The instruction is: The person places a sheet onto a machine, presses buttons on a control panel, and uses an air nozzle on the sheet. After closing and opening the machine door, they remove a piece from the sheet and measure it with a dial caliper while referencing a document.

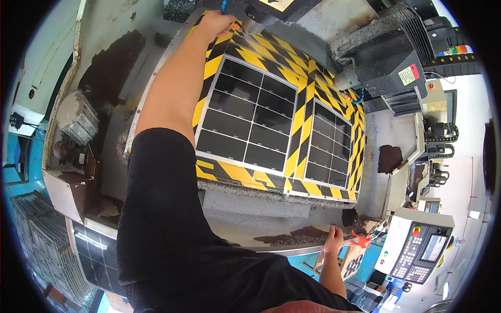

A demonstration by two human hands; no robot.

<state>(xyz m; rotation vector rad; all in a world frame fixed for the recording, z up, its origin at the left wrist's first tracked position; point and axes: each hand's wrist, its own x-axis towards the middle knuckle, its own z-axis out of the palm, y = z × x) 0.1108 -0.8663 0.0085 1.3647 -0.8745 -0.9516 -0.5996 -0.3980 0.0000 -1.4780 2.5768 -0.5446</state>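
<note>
My left arm stretches forward over the machine bed. At its far left corner my left hand point(215, 25) has its fingers curled round a coolant hose point(225, 6), blue with an orange tip, beside the spindle point(254, 22). Below it lies a fixture plate point(300, 130) covered in yellow-and-black striped tape. Two framed panels of dark rectangular plates are set into it, a left panel point(250, 109) and a right panel point(329, 143). My right hand point(333, 240) is closed at the machine's front edge, near a red air gun point(361, 240); whatever it may hold is hidden.
A second spindle point(347, 79) stands over the right panel. The control console point(417, 250) is at the lower right. A grey motor-like block point(78, 119) sits on the left wall. Stacked grey trays point(49, 235) and another dark panel point(94, 255) stand at lower left.
</note>
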